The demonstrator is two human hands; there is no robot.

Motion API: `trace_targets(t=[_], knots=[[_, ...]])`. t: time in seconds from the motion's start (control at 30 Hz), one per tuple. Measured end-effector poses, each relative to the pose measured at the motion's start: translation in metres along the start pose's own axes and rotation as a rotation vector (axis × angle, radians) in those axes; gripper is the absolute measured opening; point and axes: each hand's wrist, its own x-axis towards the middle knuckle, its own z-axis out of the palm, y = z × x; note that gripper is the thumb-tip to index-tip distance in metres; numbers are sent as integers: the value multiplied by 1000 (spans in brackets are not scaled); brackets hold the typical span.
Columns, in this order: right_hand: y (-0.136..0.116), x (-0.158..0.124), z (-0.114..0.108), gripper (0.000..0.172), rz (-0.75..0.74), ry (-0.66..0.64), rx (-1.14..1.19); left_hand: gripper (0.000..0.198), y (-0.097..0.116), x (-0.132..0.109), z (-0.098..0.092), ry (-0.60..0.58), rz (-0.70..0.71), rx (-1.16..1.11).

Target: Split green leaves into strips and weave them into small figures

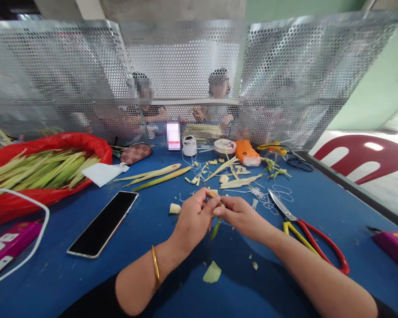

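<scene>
My left hand [194, 214] and my right hand [237, 214] meet above the blue table, fingers closed together in a pinch. Between them they hold a small piece of plant leaf [215, 230], whose green tip hangs below the fingers; most of it is hidden. Just beyond the hands lie pale leaf strips [240, 181], cut scraps and loose white thread [267, 198]. A short cream-coloured chunk [174, 208] sits left of my left hand. Scissors [295, 218] with red and yellow handles rest partly open beside my right forearm.
A red bag [86, 140] of long green leaves stands at left, near a black-screened phone [104, 223]. A thread spool [189, 146], a bowl [224, 146] and an orange packet [247, 152] line the back. Behind a perforated metal screen [185, 57] sit two people.
</scene>
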Motion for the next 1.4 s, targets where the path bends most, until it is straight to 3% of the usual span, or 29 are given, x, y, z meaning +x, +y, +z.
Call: trace_targets(t=[0.13, 0.27, 0.33, 0.43, 0.57, 0.63, 0.73, 0.83, 0.9, 1.07, 1.23, 1.3, 1.4], knots=[[-4, 0, 0, 21, 0, 14, -6, 32, 1, 0, 1, 48, -63, -40], [-6, 2, -5, 34, 17, 237, -111, 31, 0, 3, -1, 59, -86, -19], [-5, 4, -7, 37, 25, 287, -122, 30, -1, 3, -2, 36, -96, 0], [-2, 4, -10, 36, 7, 282, -164, 33, 1, 3, -3, -16, -127, -13], [-1, 1, -8, 21, -2, 191, -210, 39, 4, 2, -2, -63, -188, -97], [-1, -1, -6, 30, 13, 170, -222, 36, 4, 2, -1, -76, -203, -76], [-2, -2, -4, 34, -3, 176, -246, 35, 1, 3, 1, -18, -210, -50], [-3, -1, -5, 14, -55, 177, -265, 34, -2, 3, 1, 65, -232, -79], [-2, 0, -5, 8, -52, 191, -237, 36, -2, 3, 1, 80, -224, -74], [1, 3, -5, 12, 10, 283, -64, 40, -2, 4, 0, 59, -124, -48], [-9, -3, -6, 10, -274, 565, -616, 39, -8, 8, -4, 187, -70, 3], [-11, -6, -5, 20, -296, 553, -740, 36, -11, 10, -6, 249, -34, 36], [-9, -6, 0, 23, -193, 397, -617, 33, -12, 10, -6, 277, 17, 78]])
